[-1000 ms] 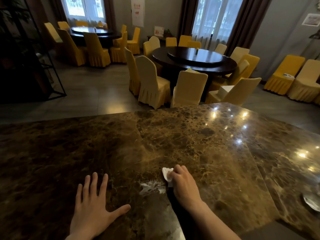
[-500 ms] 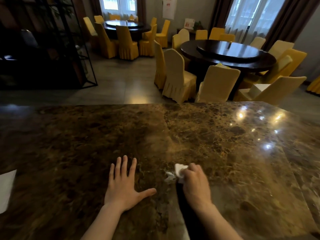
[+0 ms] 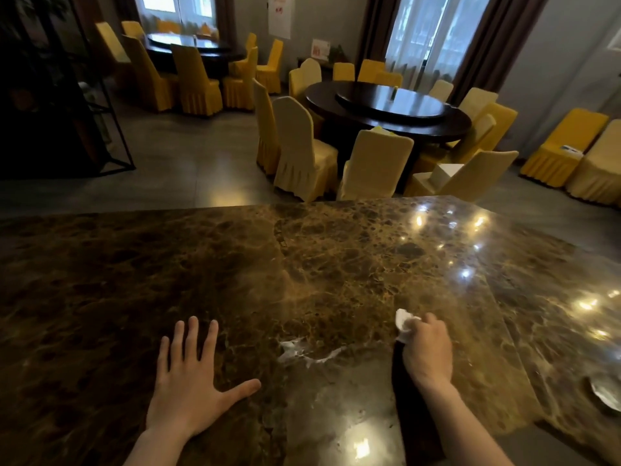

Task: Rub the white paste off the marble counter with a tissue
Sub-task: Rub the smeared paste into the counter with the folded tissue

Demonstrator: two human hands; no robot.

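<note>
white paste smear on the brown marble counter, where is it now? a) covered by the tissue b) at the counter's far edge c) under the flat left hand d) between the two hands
d: the white paste smear lies bare between the flat left hand and the right hand gripping the crumpled white tissue.
</note>
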